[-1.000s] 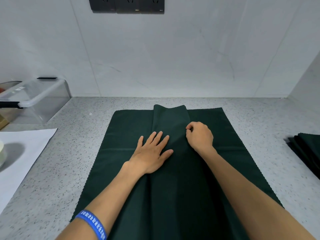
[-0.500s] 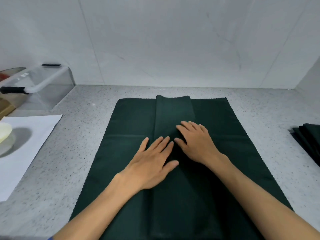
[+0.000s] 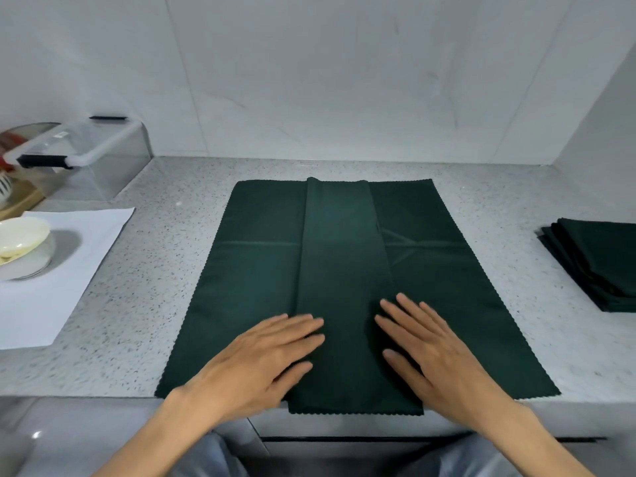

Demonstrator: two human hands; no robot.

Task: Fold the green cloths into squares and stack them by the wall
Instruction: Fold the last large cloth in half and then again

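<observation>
Pressing flat on the green cloth [image 3: 261,290], both hands lie palm down with fingers straight and spread, holding nothing. The left hand [image 3: 261,359] rests at lower centre-left of the frame, fingertips touching the left edge of the raised middle strip [image 3: 340,263]. The right hand [image 3: 433,352] rests at lower centre-right, fingertips on the strip's right edge. The strip is a folded band running from the cloth's far edge to its near edge, where it overhangs the counter [image 3: 144,304] rim slightly. The cloth occupies the centre of the frame, spread on the speckled counter, apart from the wall [image 3: 344,98]. A stack of folded green cloths [image 3: 599,263] sits at the right edge. At left lie a white sheet [image 3: 69,270], a pale bowl [image 3: 24,242] and a clear box [image 3: 93,156].
</observation>
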